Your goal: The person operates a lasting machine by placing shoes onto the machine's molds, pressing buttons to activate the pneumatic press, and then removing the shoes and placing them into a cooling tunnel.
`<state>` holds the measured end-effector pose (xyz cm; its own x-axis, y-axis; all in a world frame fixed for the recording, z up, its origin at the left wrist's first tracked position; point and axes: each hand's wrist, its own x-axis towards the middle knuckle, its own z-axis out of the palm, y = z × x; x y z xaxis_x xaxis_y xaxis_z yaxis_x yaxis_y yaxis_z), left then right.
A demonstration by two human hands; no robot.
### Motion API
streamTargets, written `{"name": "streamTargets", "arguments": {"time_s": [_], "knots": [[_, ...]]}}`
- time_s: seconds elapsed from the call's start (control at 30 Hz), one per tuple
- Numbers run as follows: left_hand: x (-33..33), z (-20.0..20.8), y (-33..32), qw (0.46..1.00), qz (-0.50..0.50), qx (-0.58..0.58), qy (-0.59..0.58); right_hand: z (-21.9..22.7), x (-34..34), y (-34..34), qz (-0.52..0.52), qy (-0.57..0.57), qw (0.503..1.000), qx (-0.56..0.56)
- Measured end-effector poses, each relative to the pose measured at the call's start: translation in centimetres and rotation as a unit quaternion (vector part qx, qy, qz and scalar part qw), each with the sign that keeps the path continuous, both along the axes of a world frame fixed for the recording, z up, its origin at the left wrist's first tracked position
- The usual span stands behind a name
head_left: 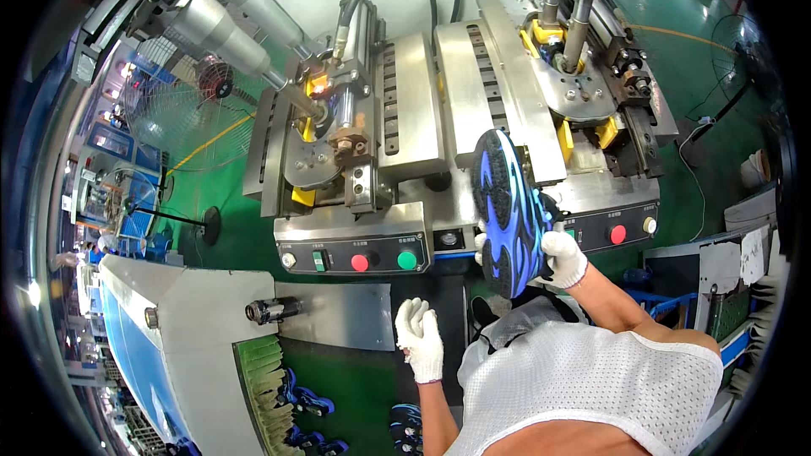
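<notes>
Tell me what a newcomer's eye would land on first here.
Probably the blue-and-black shoe, held sole-showing in the white-gloved right grip before the steel machine. Next, perhaps, the bright red button and green button on the machine's left control panel.

Your left hand [420, 342], white-gloved, points forward, fingers loosely curled; your left forearm [436, 418] runs nearly straight behind it. Your right hand [563, 258], also gloved, reaches farther forward in a grip, fingers partly hidden; your right forearm [606, 300] slants inward.
</notes>
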<state>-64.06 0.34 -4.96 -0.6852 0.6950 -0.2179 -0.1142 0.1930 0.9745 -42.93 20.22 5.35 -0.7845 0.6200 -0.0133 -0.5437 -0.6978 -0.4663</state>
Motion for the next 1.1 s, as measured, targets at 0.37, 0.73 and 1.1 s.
{"name": "streamTargets", "arguments": {"time_s": [0.37, 0.73, 1.1], "knots": [[-6.9, 3.3, 1.4, 0.994, -0.002, 0.009, 0.105, -0.3, -1.9, -2.8, -0.041, 0.005, 0.999, -0.002], [-22.2, 7.6, 26.3, 0.788, -0.226, 0.025, 0.572, -1.9, -0.7, -2.3, -0.064, -0.09, 0.994, -0.011], [-35.4, -5.8, 45.9, 0.784, -0.224, -0.155, 0.557, -1.8, 2.7, -2.9, -0.032, -0.284, 0.958, 0.017]]}}
